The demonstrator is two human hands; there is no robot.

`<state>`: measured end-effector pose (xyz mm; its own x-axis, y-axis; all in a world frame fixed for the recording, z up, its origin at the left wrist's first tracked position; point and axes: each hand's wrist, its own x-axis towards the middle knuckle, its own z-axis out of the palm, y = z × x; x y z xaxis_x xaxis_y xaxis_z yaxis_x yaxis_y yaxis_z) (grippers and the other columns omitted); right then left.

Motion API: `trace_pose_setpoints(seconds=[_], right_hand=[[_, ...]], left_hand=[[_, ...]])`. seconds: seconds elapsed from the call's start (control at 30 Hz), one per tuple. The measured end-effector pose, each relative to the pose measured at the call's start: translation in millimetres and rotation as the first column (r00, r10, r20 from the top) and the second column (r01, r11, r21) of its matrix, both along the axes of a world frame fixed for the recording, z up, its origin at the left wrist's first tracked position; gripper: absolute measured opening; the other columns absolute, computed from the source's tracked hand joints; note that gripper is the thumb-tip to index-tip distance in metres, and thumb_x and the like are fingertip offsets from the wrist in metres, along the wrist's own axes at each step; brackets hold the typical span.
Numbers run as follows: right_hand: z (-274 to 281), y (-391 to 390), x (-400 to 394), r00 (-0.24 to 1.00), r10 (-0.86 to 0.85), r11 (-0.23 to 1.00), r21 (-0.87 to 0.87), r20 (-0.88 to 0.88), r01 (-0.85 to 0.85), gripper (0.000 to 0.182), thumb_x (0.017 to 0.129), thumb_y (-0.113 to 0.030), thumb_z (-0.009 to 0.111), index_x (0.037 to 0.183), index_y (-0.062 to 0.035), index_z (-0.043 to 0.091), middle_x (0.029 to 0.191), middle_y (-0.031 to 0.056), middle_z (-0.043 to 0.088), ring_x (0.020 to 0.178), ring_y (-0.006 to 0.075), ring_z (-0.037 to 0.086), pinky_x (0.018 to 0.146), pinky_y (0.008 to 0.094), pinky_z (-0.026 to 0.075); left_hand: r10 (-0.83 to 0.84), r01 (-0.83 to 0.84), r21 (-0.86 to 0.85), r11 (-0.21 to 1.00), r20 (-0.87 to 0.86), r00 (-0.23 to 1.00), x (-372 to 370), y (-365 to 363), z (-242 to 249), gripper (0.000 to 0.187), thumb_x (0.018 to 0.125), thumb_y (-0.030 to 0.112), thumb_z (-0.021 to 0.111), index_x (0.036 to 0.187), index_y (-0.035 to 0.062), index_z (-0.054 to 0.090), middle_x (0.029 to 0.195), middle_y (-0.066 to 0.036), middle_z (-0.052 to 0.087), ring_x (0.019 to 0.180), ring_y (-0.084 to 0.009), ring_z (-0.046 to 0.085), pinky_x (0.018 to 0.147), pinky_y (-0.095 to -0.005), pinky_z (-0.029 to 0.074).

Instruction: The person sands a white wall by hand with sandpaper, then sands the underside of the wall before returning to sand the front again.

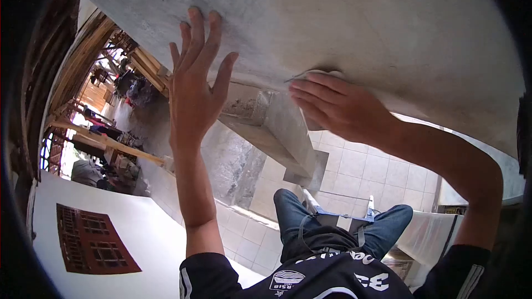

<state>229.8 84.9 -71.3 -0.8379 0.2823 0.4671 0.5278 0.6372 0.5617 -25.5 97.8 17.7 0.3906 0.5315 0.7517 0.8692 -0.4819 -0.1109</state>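
Note:
A grey plastered surface (354,16) spans the top of the view above me. My left hand (195,91) is raised to it with fingers spread, the fingertips at the surface and nothing in the grip. To its right, my right hand (346,108) presses flat fingers over a thin folded sheet (326,71), which looks like sandpaper, against the lower edge of the same surface. Only the sheet's pale rim and a lower corner show; the palm and fingers cover the rest.
A concrete column (282,133) rises from the tiled floor (354,166) below. My legs straddle a ladder-like stand (338,218). At left are wooden beams (105,141), a white wall (149,227) with a red-brown window (97,241), and a cluttered area.

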Motion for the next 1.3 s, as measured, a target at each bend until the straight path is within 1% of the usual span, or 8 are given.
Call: trace_pose_setpoints(seconds=[0.17,0.3,0.47,0.6,0.9,1.0,1.13,1.3], right_hand=[[-32.0,27.2,-48.3,0.937,-0.002,0.985,-0.164,-0.350,-0.060,0.042,0.089,-0.013,0.058,0.130,-0.0041,0.054,0.139,0.0074,0.051,0.132,0.0211,0.043,0.116,0.0345,0.029],[-21.1,-13.6,19.0,0.984,-0.042,0.991,-0.134,-0.174,0.019,0.046,0.094,-0.023,0.055,0.134,-0.0036,0.046,0.142,0.0100,0.046,0.134,0.0236,0.040,0.116,0.0351,0.031],[-18.4,-48.9,67.7,0.953,-0.300,0.953,0.070,0.047,0.296,0.054,0.091,-0.030,0.057,0.140,-0.0114,0.042,0.147,0.0055,0.040,0.139,0.0180,0.032,0.121,0.0385,0.017],[-28.3,-20.7,6.3,0.944,-0.193,0.981,-0.085,-0.266,0.176,0.057,0.091,-0.021,0.057,0.143,-0.0062,0.037,0.149,0.0050,0.038,0.139,0.0213,0.032,0.121,0.0375,0.017],[-13.7,-61.1,84.2,0.952,-0.305,0.953,0.000,0.003,0.305,0.056,0.086,-0.020,0.062,0.139,-0.0128,0.045,0.146,0.0008,0.042,0.139,0.0164,0.032,0.119,0.0368,0.022],[-23.6,-48.6,60.8,0.957,-0.261,0.965,-0.008,-0.128,0.262,0.053,0.087,-0.021,0.061,0.137,-0.0134,0.047,0.147,0.0002,0.041,0.139,0.0159,0.031,0.120,0.0375,0.020],[-29.9,-22.4,8.6,0.950,-0.214,0.976,-0.016,-0.228,0.216,0.048,0.093,-0.023,0.051,0.139,-0.0107,0.044,0.148,0.0038,0.038,0.139,0.0197,0.031,0.122,0.0366,0.015],[-37.2,-45.1,74.2,0.956,-0.216,0.975,-0.001,-0.200,0.220,0.051,0.090,-0.021,0.055,0.139,-0.0131,0.044,0.148,0.0019,0.040,0.140,0.0161,0.031,0.122,0.0371,0.013]], left_hand=[[0.072,-0.071,-0.031,0.997,0.005,0.997,14.3,-5.6,1.7,0.058,0.093,0.031,0.059,0.146,0.0196,0.039,0.155,-0.011,0.027,0.142,-0.0389,0.022,0.109,-0.0662,0.020],[0.013,-0.014,-0.044,0.999,-0.021,1.000,7.1,-4.2,-1.4,0.063,0.091,0.035,0.060,0.147,0.0191,0.037,0.156,-0.011,0.024,0.143,-0.0386,0.021,0.109,-0.0666,0.020],[-0.049,0.049,0.012,0.999,0.052,0.997,10.2,2.0,-10.6,0.066,0.090,0.036,0.063,0.147,0.0158,0.037,0.156,-0.014,0.023,0.143,-0.0404,0.020,0.110,-0.0633,0.021],[-0.023,0.023,0.010,1.000,0.046,0.999,21.7,-1.9,-7.3,0.067,0.090,0.035,0.063,0.148,0.0155,0.036,0.156,-0.014,0.022,0.143,-0.0404,0.019,0.112,-0.0609,0.021],[-0.016,0.018,-0.070,0.997,0.032,0.999,8.3,-4.6,-11.1,0.070,0.090,0.037,0.063,0.149,0.0157,0.033,0.157,-0.013,0.020,0.144,-0.0379,0.019,0.112,-0.0642,0.014],[0.027,-0.024,-0.059,0.998,0.049,0.998,18.0,-5.2,-14.5,0.072,0.091,0.042,0.060,0.150,0.0155,0.028,0.158,-0.013,0.017,0.145,-0.0322,0.017,0.115,-0.0584,0.016],[-0.007,0.009,-0.029,1.000,0.093,0.996,22.6,-3.0,-17.5,0.073,0.088,0.037,0.066,0.149,0.0156,0.032,0.157,-0.014,0.021,0.144,-0.0385,0.019,0.112,-0.0632,0.016],[0.006,0.001,-0.075,0.997,0.085,0.996,18.2,-5.9,-17.1,0.072,0.089,0.038,0.065,0.149,0.0162,0.032,0.157,-0.014,0.020,0.144,-0.0381,0.018,0.111,-0.0638,0.018]])
